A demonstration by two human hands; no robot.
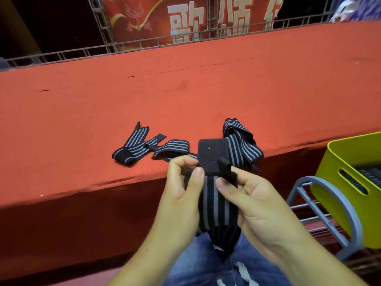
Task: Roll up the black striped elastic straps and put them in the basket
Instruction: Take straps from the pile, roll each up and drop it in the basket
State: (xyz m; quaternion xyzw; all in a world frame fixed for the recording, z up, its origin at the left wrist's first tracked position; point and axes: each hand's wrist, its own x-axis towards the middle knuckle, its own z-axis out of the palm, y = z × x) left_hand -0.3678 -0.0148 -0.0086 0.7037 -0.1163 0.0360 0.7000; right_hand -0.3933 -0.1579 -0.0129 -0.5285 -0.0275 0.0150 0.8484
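Strap [216, 203]: long axis upright, black patch end up; left hand [181, 193] and right hand [257, 203] pinch it. Basket [338, 182]: striped straps [369, 176] inside. Ledge [82, 120]: loose straps [134, 145].

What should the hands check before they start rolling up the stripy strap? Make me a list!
1. Left hand grips the held strap: ok.
2. Right hand pinches the same strap from the other side: ok.
3. Plain black end stands free above the fingers, ready to start the roll: ok.
4. Strap rolled: not ok, it hangs flat, not yet rolled.
5. Lower part hangs without tangles: cannot tell, it drops out of sight behind the hands.
6. Basket stands open at the right: ok. How full it is: cannot tell.
7. Loose straps wait on the ledge: ok.
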